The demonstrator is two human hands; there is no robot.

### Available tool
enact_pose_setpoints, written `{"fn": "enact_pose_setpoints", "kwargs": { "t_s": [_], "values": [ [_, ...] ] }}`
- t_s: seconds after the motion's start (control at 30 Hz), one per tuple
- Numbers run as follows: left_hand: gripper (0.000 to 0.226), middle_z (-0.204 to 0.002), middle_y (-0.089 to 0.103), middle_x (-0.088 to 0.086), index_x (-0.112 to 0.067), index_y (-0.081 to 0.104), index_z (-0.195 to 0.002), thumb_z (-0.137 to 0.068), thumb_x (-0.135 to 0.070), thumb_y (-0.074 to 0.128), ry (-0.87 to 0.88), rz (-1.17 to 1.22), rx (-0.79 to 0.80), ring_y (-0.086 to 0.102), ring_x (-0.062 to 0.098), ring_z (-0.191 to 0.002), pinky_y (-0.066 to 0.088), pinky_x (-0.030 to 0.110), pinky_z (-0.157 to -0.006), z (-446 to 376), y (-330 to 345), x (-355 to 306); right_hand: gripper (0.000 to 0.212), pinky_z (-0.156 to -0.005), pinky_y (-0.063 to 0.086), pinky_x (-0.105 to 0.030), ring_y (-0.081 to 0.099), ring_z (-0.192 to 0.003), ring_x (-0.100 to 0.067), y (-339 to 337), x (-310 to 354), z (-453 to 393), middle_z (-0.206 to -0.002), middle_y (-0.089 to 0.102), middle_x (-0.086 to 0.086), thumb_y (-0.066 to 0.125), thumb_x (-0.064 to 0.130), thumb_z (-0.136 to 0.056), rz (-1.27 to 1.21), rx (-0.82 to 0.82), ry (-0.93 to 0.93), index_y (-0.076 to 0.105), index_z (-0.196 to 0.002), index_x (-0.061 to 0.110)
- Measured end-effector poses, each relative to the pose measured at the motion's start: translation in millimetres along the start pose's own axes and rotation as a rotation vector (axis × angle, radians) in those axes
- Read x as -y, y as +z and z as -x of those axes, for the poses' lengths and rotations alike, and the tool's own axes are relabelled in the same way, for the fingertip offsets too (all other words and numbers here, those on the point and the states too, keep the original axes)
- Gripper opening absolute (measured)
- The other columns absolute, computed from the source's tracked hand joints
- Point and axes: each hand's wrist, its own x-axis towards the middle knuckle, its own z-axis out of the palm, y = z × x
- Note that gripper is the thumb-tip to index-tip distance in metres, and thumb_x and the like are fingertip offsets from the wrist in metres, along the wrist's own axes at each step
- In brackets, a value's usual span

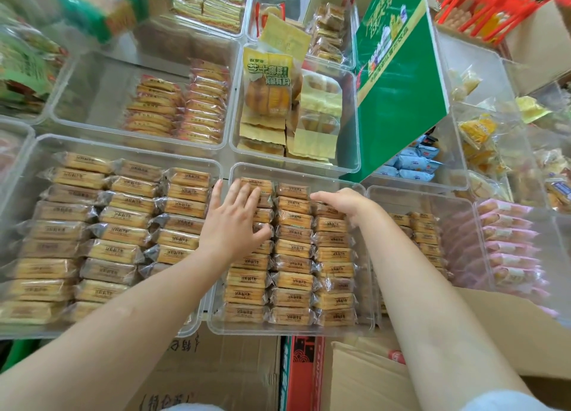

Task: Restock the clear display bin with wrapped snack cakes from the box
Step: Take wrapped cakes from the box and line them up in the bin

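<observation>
1. Wrapped snack cakes [293, 247] fill the clear display bin [216, 324] in the middle front of the display, in three neat columns that run from the near wall to the far wall.
2. The left hand [236, 222] lies flat on the far part of the left column, with fingers straight and spread, pressing on the wrappers and gripping nothing.
3. The right hand [343, 202] rests on the far end of the right column, near the back wall of the bin. Its fingers curl down over the cakes there; I cannot tell whether they really hold one.
4. Both forearms reach in from the near side, over the front rim of the bin.
5. To the left, just beside this bin, stands another clear bin [18, 176] with the same kind of cakes, also in three columns.
6. To the right there is a bin with pink wrapped snacks [509, 247].
7. Behind the middle bin, a bin holds yellow bags of buns [268, 83], one bag standing upright with printed characters.
8. A green carton [398, 80] leans tilted over the bins at the back right, and small blue packets [414, 163] lie under its lower edge.
9. Brown cardboard boxes [216, 373] sit below the front edge of the bins, one with a red printed side [304, 373] between them.
</observation>
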Motion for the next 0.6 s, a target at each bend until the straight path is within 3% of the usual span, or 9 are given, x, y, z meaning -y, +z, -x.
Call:
{"fn": "enact_pose_setpoints", "kwargs": {
  "t_s": [0.17,0.33,0.4,0.5,0.6],
  "values": [
    [0.085,-0.17,0.016,0.006,-0.02,0.011,-0.163,-0.095,-0.069,0.021,0.0,0.008,0.004,-0.001,0.024,-0.158,-0.01,0.054,-0.124,0.5,-1.2,-0.3,0.059,-0.066,0.043,-0.039,0.063,-0.094,-0.023,-13.6,13.8,3.9,-0.112,0.069,-0.007,0.064,0.064,-0.087,-0.025,0.121,0.07,0.057,-0.121,0.016],
    [0.083,-0.169,0.018,0.006,-0.02,0.012,-0.163,-0.096,-0.068,0.021,-0.002,0.023,-0.005,0.0,0.023,-0.158,-0.009,0.054,-0.124,0.0,-2.1,-0.7,0.029,-0.088,0.046,-0.04,0.064,-0.11,-0.025,-19.1,2.7,2.6,-0.113,0.071,-0.01,0.061,0.029,-0.099,-0.117,0.125,0.024,0.063,-0.115,0.005],
    [0.083,-0.169,0.02,0.006,-0.02,0.015,-0.163,-0.096,-0.068,0.022,0.0,0.022,-0.012,0.002,0.024,-0.158,-0.008,0.054,-0.124,0.4,0.0,-0.3,0.02,-0.089,0.045,-0.038,0.06,-0.116,-0.024,-22.8,0.2,7.0,-0.116,0.069,-0.008,0.056,0.024,-0.102,-0.114,0.147,-0.001,0.063,-0.111,0.008],
    [0.084,-0.168,0.024,0.007,-0.019,0.019,-0.162,-0.095,-0.069,0.023,-0.005,0.023,-0.019,0.004,0.023,-0.158,-0.01,0.053,-0.124,0.3,2.1,0.7,0.017,-0.111,0.036,-0.044,0.051,-0.127,-0.023,-34.4,4.7,21.3,-0.13,0.062,-0.005,0.055,0.025,-0.102,-0.052,0.131,-0.108,0.065,-0.111,0.014],
    [0.084,-0.168,0.023,0.006,-0.019,0.019,-0.162,-0.095,-0.07,0.022,-0.005,0.016,-0.016,0.004,0.023,-0.158,-0.01,0.053,-0.124,-0.3,2.9,1.3,0.027,-0.1,0.038,-0.037,0.054,-0.118,-0.018,-44.8,6.0,50.9,-0.123,0.065,0.0,0.055,0.027,-0.102,0.055,0.02,-0.219,0.067,-0.123,0.015]
  ]
}}
